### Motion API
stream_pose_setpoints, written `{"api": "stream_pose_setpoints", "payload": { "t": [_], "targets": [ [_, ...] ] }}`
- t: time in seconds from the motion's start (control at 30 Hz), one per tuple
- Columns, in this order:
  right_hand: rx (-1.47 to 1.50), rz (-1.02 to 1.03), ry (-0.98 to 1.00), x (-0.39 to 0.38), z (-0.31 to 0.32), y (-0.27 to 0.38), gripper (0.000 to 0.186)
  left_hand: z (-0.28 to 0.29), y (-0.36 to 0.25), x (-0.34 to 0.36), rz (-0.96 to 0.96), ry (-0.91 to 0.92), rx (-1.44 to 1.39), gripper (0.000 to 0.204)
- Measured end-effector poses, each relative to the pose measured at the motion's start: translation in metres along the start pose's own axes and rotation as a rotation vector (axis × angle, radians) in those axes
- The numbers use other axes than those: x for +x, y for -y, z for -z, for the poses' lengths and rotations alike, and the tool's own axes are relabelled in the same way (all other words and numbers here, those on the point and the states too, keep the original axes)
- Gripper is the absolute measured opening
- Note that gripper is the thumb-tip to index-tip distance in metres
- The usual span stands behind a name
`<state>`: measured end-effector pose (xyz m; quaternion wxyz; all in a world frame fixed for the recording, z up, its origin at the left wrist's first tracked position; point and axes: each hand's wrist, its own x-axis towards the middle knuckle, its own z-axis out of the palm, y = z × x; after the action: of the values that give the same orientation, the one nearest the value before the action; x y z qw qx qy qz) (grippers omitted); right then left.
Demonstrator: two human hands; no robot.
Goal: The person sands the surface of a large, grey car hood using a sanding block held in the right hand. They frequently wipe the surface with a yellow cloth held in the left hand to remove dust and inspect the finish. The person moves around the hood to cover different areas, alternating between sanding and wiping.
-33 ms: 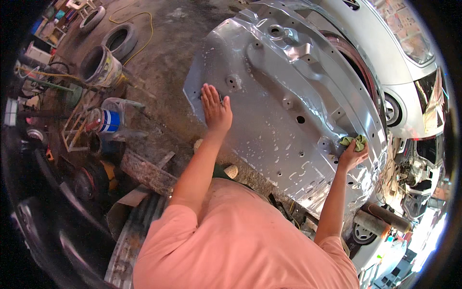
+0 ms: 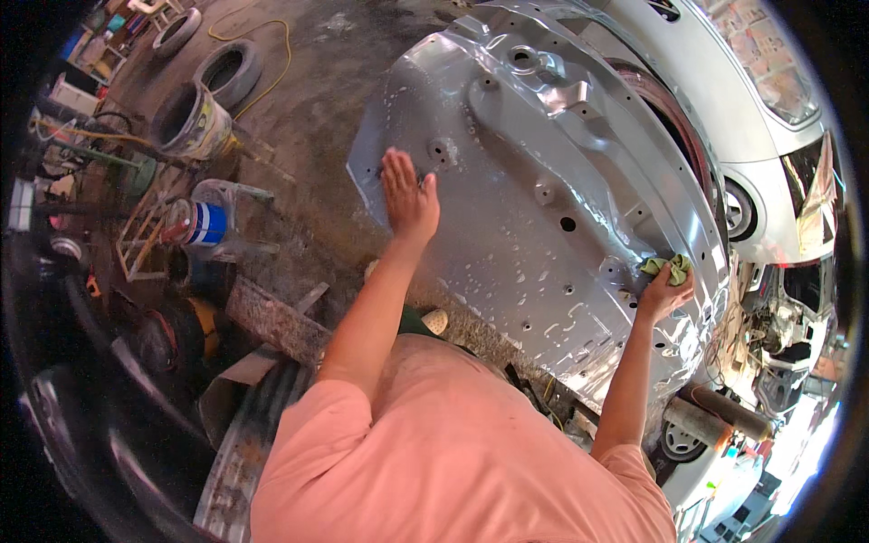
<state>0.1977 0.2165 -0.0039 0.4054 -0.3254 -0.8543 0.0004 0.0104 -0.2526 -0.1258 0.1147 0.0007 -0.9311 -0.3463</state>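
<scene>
A large silver pressed-metal panel [image 2: 507,226] with holes, ridges and scattered whitish wet spots fills the middle of the view. My left hand [image 2: 409,199] lies at the panel's left part, fingers straight and thumb a little apart, with nothing visible in it. At the panel's lower right, my right hand [image 2: 666,291] grips a crumpled green cloth [image 2: 665,266] against the metal surface, beside a small raised area with holes.
Tires [image 2: 226,72], a bucket [image 2: 181,127], a blue-banded can [image 2: 205,223] on a stool and a long metal beam [image 2: 276,321] are on the left. A white car [image 2: 760,208] stands behind the panel at right, with cylinders [image 2: 715,416] below it.
My left hand has moved very slightly up along the panel. My right hand with the cloth looks almost unchanged.
</scene>
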Motion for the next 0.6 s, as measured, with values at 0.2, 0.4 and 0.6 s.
{"api": "stream_pose_setpoints", "payload": {
  "t": [0.2,0.4,0.6],
  "targets": [
    [0.015,0.071,0.011,0.007,-0.006,0.003,0.059,0.02,0.039,0.073,-0.593,0.044,0.091,0.069],
    [0.032,0.067,-0.002,0.001,0.003,-0.01,0.06,0.075,0.064,0.111,-0.995,0.205,0.452,0.064],
    [0.047,-0.013,0.037,0.003,-0.001,0.0,0.061,0.055,0.041,0.105,-0.946,0.185,0.326,0.065]
  ]
}}
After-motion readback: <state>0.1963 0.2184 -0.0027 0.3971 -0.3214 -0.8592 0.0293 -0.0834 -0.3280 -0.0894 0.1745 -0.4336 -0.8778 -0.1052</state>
